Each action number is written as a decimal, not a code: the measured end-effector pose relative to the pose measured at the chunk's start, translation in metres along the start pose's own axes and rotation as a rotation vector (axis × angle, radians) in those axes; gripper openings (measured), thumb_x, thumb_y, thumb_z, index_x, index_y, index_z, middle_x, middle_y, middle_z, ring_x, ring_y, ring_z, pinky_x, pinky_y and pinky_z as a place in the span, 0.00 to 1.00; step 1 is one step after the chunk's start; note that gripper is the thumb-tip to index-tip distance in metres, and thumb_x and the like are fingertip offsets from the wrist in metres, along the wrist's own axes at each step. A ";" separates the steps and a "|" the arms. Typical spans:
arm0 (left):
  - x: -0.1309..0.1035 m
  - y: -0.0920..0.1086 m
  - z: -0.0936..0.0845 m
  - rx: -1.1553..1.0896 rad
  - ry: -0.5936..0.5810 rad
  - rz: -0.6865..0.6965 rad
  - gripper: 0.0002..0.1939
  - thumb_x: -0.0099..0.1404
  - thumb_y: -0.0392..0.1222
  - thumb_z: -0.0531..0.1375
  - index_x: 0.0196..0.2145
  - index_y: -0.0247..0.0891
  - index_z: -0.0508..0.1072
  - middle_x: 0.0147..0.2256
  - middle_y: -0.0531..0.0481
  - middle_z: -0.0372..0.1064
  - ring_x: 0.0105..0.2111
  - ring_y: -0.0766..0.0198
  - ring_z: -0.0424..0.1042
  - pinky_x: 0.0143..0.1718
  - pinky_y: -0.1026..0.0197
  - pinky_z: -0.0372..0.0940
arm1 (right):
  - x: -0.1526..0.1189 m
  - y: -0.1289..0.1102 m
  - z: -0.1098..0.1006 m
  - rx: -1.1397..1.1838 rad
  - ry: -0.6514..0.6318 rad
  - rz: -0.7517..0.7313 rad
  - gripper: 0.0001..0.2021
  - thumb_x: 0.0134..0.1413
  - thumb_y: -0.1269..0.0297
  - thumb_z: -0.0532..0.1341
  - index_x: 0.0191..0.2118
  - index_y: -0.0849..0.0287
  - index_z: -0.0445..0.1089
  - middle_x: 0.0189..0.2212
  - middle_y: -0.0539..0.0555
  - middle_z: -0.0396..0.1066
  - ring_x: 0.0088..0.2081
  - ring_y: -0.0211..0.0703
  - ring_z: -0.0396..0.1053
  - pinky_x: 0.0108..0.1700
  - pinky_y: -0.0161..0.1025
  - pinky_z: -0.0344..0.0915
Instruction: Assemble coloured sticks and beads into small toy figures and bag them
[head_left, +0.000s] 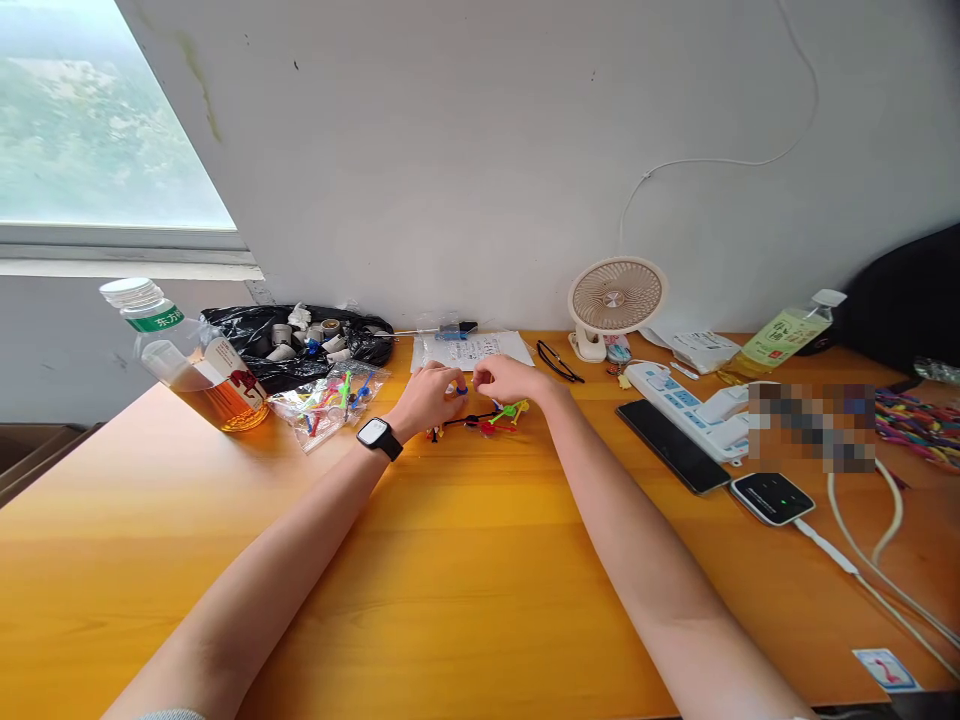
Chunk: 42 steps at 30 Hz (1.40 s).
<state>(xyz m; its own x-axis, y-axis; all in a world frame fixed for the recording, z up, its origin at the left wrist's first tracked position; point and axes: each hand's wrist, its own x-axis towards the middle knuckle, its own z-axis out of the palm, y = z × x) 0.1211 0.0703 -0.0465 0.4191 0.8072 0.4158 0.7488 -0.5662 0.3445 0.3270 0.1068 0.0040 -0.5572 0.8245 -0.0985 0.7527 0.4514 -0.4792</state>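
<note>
My left hand point(429, 398), with a black-banded watch on its wrist, is closed in a pinch on a small blue plastic piece point(461, 390). Just to its right, my right hand point(508, 380) has its fingers curled together; whatever is in them, if anything, is too small to tell. Below both hands lie small coloured plastic pieces point(512, 412), green, yellow, red and black, partly hidden by the left fingers. Left of the watch, a clear plastic bag point(319, 420) holds more pieces of the same kind.
A tilted bottle of amber drink point(225, 400) and a black bag with grey cups point(255, 375) sit at left. Behind my hands lies a paper sheet point(480, 348). To the right are a fan point(616, 298), a power strip point(679, 405), a phone point(671, 445) and cables point(892, 575).
</note>
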 end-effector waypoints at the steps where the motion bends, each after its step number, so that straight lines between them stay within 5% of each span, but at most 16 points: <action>1: 0.000 0.000 -0.002 0.004 -0.001 -0.003 0.08 0.64 0.41 0.66 0.42 0.41 0.80 0.34 0.44 0.78 0.47 0.45 0.75 0.50 0.49 0.69 | -0.001 -0.003 0.000 0.024 -0.064 -0.034 0.06 0.51 0.74 0.66 0.35 0.58 0.79 0.33 0.52 0.80 0.33 0.42 0.74 0.33 0.34 0.63; 5: 0.000 0.002 -0.008 0.060 -0.039 -0.005 0.12 0.62 0.35 0.64 0.43 0.42 0.79 0.33 0.45 0.78 0.42 0.47 0.77 0.50 0.50 0.67 | -0.005 -0.013 0.003 0.116 -0.312 -0.105 0.04 0.49 0.73 0.67 0.32 0.58 0.78 0.29 0.50 0.80 0.30 0.40 0.74 0.29 0.32 0.61; 11: 0.002 0.003 -0.010 0.040 -0.079 0.021 0.15 0.63 0.32 0.61 0.46 0.42 0.79 0.41 0.44 0.81 0.45 0.47 0.78 0.52 0.48 0.67 | -0.007 -0.017 0.003 0.126 -0.343 -0.034 0.05 0.44 0.74 0.68 0.28 0.58 0.78 0.24 0.49 0.78 0.26 0.39 0.73 0.25 0.32 0.59; 16: 0.007 -0.001 -0.022 -0.074 0.020 0.057 0.12 0.69 0.38 0.59 0.48 0.42 0.79 0.47 0.44 0.81 0.48 0.49 0.78 0.52 0.50 0.70 | -0.008 -0.012 -0.003 0.184 -0.299 -0.015 0.04 0.43 0.73 0.68 0.28 0.58 0.77 0.24 0.50 0.78 0.24 0.39 0.72 0.25 0.32 0.62; 24: 0.011 0.008 -0.051 -0.432 0.041 0.027 0.09 0.69 0.46 0.63 0.41 0.38 0.78 0.38 0.45 0.81 0.39 0.57 0.80 0.42 0.58 0.75 | -0.014 -0.001 -0.018 0.485 -0.107 -0.080 0.05 0.46 0.71 0.66 0.32 0.59 0.74 0.24 0.49 0.77 0.26 0.39 0.73 0.29 0.33 0.67; 30: 0.014 0.017 -0.045 -0.692 0.111 0.032 0.17 0.65 0.46 0.69 0.47 0.39 0.71 0.42 0.45 0.80 0.38 0.61 0.81 0.45 0.57 0.77 | -0.012 -0.007 -0.014 0.809 0.006 -0.210 0.10 0.45 0.65 0.69 0.35 0.59 0.71 0.26 0.49 0.77 0.27 0.39 0.74 0.33 0.35 0.71; 42: 0.013 0.017 -0.038 -0.821 -0.054 -0.119 0.25 0.61 0.44 0.70 0.51 0.40 0.65 0.36 0.46 0.82 0.34 0.58 0.82 0.32 0.62 0.74 | -0.006 -0.006 -0.005 0.695 -0.028 -0.185 0.06 0.46 0.66 0.63 0.32 0.57 0.65 0.22 0.43 0.65 0.24 0.34 0.60 0.26 0.32 0.54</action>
<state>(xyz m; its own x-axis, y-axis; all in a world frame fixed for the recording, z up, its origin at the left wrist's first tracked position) 0.1201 0.0644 -0.0035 0.4009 0.8642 0.3041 0.1852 -0.4016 0.8969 0.3272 0.1011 0.0117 -0.6696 0.7424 0.0205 0.2530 0.2539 -0.9336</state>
